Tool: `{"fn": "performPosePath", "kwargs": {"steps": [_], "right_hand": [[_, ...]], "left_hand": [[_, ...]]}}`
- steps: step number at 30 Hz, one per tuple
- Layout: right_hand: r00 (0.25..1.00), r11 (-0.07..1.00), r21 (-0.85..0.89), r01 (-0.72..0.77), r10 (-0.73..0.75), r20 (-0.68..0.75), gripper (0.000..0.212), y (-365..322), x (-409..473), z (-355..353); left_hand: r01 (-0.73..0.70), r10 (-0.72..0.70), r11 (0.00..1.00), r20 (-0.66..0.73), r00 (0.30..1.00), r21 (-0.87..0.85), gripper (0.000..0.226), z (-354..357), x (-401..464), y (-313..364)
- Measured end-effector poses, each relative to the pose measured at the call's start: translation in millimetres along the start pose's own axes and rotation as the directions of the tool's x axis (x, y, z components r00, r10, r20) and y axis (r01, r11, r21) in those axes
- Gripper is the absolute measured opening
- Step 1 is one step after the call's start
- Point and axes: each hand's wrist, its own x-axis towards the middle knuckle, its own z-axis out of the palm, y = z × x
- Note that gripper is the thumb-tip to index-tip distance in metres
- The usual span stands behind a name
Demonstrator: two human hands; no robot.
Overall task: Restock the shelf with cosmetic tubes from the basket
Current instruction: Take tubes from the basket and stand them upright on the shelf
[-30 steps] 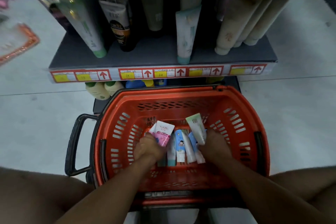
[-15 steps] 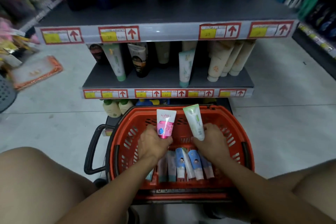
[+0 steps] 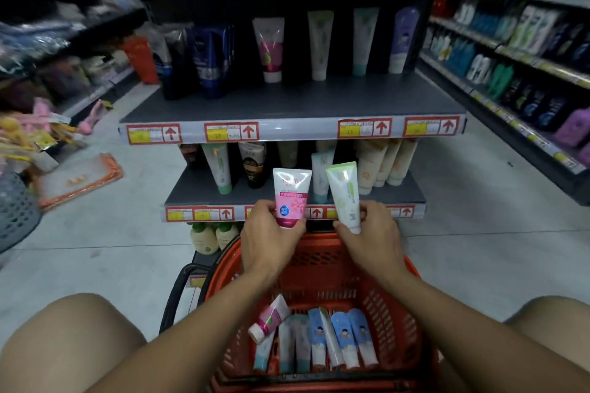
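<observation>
- Above the basket (image 3: 412, 322), the left hand (image 3: 271, 239) pinches a pink tube (image 3: 291, 198) near its cap end, the tube upright, crimped end up.
- Beside it, the right hand (image 3: 370, 236) grips a green tube (image 3: 344, 196) the same way, tilted slightly left at the top.
- Both tubes are in the air in front of the lower shelf (image 3: 204, 188), touching neither it nor each other.
- On the basket floor lie more tubes: a pink one (image 3: 269, 319) slanted across the left, teal ones (image 3: 293, 344) and blue ones (image 3: 354, 338) side by side, caps toward the person.
- The basket is red plastic with slotted walls and a black handle (image 3: 174, 300) hanging at its left.
- The lower shelf holds upright tubes: green-capped, black, teal and a beige group at the right.
- The upper shelf (image 3: 303, 105) is dark grey, bare along its front, with tubes and dark blue packs standing at the back.
- Yellow price labels (image 3: 231, 131) with red arrows run along both shelf edges.
- Pale bottles (image 3: 212, 236) stand under the lower shelf.
- The floor (image 3: 479, 233) is pale tile; an orange-edged packet (image 3: 79, 180) lies at the left.
- Stocked aisle shelves line both sides, blurred at the left.
</observation>
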Motion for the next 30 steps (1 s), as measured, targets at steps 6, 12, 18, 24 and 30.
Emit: {"fn": "performPosePath", "kwargs": {"steps": [6,12,18,24,30], "right_hand": [[0.988,0.993,0.026,0.118,-0.115,-0.106,0.048,-36,27,-22],[0.962,0.973,0.043,0.225,-0.215,-0.167,0.047,-72,65,-38],[0.951,0.965,0.037,0.259,-0.248,-0.187,0.051,-95,113,-47],[0.937,0.963,0.067,0.260,-0.235,-0.259,0.052,-112,158,-44],[0.935,0.965,0.099,0.242,-0.205,-0.290,0.051,-123,191,-31]], "left_hand": [[-0.111,0.108,0.993,-0.066,0.992,-0.042,0.055,-23,20,35],[-0.166,0.152,0.982,-0.154,0.976,-0.089,0.056,-40,51,68],[-0.236,0.204,0.965,-0.234,0.950,-0.114,0.055,-59,98,98],[-0.273,0.233,0.956,-0.288,0.929,-0.106,0.058,-61,143,118],[-0.239,0.202,0.966,-0.293,0.935,-0.096,0.060,-52,172,124]]}}
